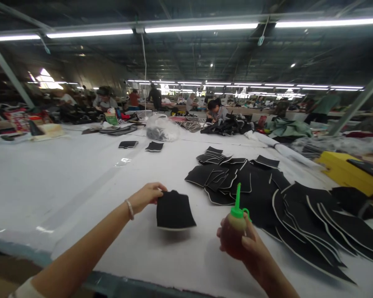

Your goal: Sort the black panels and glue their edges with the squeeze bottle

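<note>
My left hand (148, 196) pinches the upper left corner of a black fabric piece (175, 210) with a pale lower edge. That piece hangs slightly tilted just over the white table, casting a shadow. In my right hand (251, 242) is a squeeze bottle (234, 234) of reddish-brown liquid, its green nozzle pointing up and its small green cap hanging open at the side. The bottle is apart from the black piece. To the right lies a spread pile of black fabric pieces (257, 188) with pale edges, some of them curved.
The white table (90, 178) stretches ahead. Two small black pieces (154, 146) lie farther back, near a clear plastic bag (162, 127). A yellow case (352, 171) stands at the right, beside a long white roll (286, 150). Several people work at the back.
</note>
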A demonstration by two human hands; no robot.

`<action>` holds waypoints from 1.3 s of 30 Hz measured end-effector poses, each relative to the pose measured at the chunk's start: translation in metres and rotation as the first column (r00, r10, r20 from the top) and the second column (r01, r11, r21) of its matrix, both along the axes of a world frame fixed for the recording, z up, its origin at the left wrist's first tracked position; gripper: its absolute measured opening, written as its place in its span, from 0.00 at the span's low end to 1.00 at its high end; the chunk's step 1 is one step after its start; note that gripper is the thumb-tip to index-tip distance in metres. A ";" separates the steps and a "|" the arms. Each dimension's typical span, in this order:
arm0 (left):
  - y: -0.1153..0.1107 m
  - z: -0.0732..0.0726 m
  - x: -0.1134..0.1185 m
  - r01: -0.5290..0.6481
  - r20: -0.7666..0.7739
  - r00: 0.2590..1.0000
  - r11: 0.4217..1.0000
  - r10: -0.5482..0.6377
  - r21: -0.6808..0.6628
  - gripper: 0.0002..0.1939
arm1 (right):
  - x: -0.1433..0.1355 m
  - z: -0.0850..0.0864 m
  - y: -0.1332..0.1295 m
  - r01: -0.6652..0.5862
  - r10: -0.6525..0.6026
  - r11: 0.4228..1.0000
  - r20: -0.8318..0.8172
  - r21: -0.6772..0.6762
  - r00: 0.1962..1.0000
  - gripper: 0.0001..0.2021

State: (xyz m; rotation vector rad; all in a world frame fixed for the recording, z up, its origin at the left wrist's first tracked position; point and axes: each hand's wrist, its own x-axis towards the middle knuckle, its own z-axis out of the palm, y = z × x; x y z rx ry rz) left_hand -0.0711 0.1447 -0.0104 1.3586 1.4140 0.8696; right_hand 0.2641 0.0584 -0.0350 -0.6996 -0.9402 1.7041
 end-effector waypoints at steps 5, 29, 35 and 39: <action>-0.044 -0.036 -0.006 -0.018 -0.069 0.998 0.997 0.013 -0.073 0.14 | -0.007 0.002 0.001 0.094 -0.097 0.995 -0.063 -0.043 0.993 0.30; -0.088 0.001 0.044 0.353 -0.696 0.711 0.907 -0.100 0.231 0.20 | 0.001 -0.004 -0.014 0.158 -0.192 0.952 -0.110 -0.261 0.975 0.23; -0.116 -0.029 0.061 0.429 -0.830 0.533 0.898 -0.162 0.100 0.29 | 0.002 -0.011 -0.013 0.171 -0.201 0.946 -0.087 -0.274 0.976 0.23; -0.121 -0.028 0.071 0.436 -0.861 0.479 0.898 -0.172 0.063 0.30 | 0.002 -0.010 -0.011 0.219 -0.249 0.939 -0.085 -0.264 0.965 0.22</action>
